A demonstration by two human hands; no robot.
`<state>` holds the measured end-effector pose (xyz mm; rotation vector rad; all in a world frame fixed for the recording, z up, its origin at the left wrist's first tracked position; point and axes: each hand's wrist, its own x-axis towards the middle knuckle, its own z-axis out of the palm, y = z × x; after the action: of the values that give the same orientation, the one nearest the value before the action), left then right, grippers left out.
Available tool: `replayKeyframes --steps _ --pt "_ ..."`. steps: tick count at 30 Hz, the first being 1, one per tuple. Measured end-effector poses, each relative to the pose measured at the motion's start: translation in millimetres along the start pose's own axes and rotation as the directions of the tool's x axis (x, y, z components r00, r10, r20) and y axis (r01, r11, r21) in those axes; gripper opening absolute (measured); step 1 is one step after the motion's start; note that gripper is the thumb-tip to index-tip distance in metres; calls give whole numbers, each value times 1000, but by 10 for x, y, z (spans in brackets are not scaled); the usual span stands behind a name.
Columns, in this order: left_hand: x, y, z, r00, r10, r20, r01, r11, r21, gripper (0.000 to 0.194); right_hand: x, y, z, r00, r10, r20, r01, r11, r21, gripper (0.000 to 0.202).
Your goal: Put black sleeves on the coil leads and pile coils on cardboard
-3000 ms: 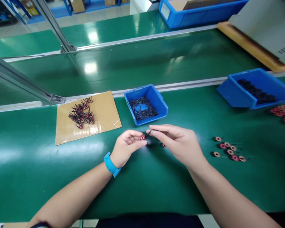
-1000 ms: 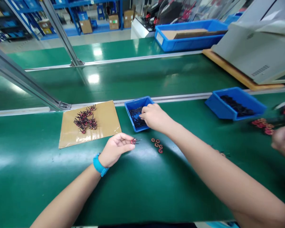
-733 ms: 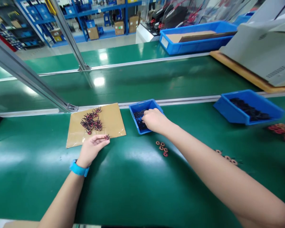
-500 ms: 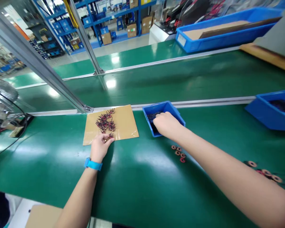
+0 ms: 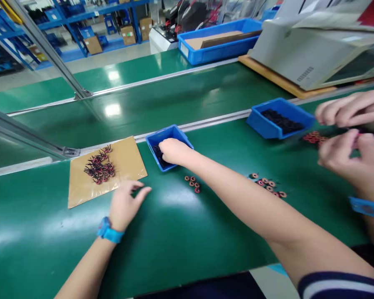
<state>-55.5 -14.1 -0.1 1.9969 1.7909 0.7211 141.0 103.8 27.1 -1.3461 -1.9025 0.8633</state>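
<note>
My right hand (image 5: 175,152) reaches into a small blue bin (image 5: 187,140) that holds small black parts (image 5: 157,153). Its fingertips are down among those parts and hidden, so I cannot see what they grip. Over the green bench, just off the near right corner of a brown sheet (image 5: 132,160), my left hand (image 5: 126,203) hangs with thumb and fingers apart and nothing between them. A heap of small red-and-black wound rings with upright black prongs (image 5: 100,167) lies on that sheet. Several copper-red toothed rings (image 5: 192,183) rest on the bench below the bin.
At right a co-worker's hands (image 5: 349,141) work beside a second blue bin (image 5: 280,118) of black parts. More toothed rings (image 5: 268,184) lie beyond my right forearm. A metal post (image 5: 50,133) and a rail (image 5: 218,120) border the bench's back. A grey machine (image 5: 305,54) stands behind.
My left hand has let go of the pronged ring at the sheet's near edge and drawn off to the right. My right hand stays in the bin. The view has swung right, showing the co-worker's hands.
</note>
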Motion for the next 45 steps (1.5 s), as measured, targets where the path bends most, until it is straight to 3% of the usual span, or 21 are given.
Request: replayKeyframes --steps 1,2,4,7,12,15,18,21,25,27,30,32,35,40,45 --pt "-10 122 138 983 113 142 -101 991 -84 20 -7 -3 -30 1000 -2 24 2 999 -33 31" --pt "-9 235 273 960 193 204 -168 976 -135 19 -14 -12 -65 998 2 63 4 996 -93 31" --pt "34 422 509 946 251 204 -222 963 -156 21 -24 -38 -143 991 12 130 15 978 -206 29" --pt "157 597 729 965 214 152 -192 971 -144 30 -44 -62 -249 986 9 168 46 947 -318 22" --pt "278 714 816 971 176 160 -145 971 -190 29 -113 -43 -320 989 -59 138 109 915 -388 20" --pt "232 709 767 980 142 139 -84 930 -358 16 -179 -33 -311 991 -124 53 134 928 -346 22" --pt "134 640 661 980 -6 199 134 757 -639 15 -272 -11 -290 986 -140 -87 116 966 -233 21" --pt "61 535 539 921 -183 345 390 456 -800 24 -381 44 -263 981 34 -191 -28 999 35 19" --pt "71 445 445 854 -278 439 489 141 -861 26 -485 121 -234 947 242 -214 -141 905 401 17" --pt "100 437 434 843 -257 473 493 17 -870 26 -515 135 -230 936 238 -259 -131 919 372 16" --pt "127 449 432 831 -212 514 504 -104 -858 24 -563 124 -231 922 117 -368 -63 986 155 12" --pt "126 459 428 820 -185 542 523 -145 -840 23 -611 109 -223 906 55 -420 -23 996 81 10" --pt "113 468 423 806 -147 573 548 -179 -817 26 -716 83 -194 890 130 -437 -51 981 188 10" --pt "92 461 449 812 -137 567 550 -145 -822 28 -927 -29 -133 915 284 -285 -122 870 477 10" --pt "80 453 465 830 -138 541 532 -99 -841 27 -1018 -128 -89 934 281 -218 -137 849 510 12"
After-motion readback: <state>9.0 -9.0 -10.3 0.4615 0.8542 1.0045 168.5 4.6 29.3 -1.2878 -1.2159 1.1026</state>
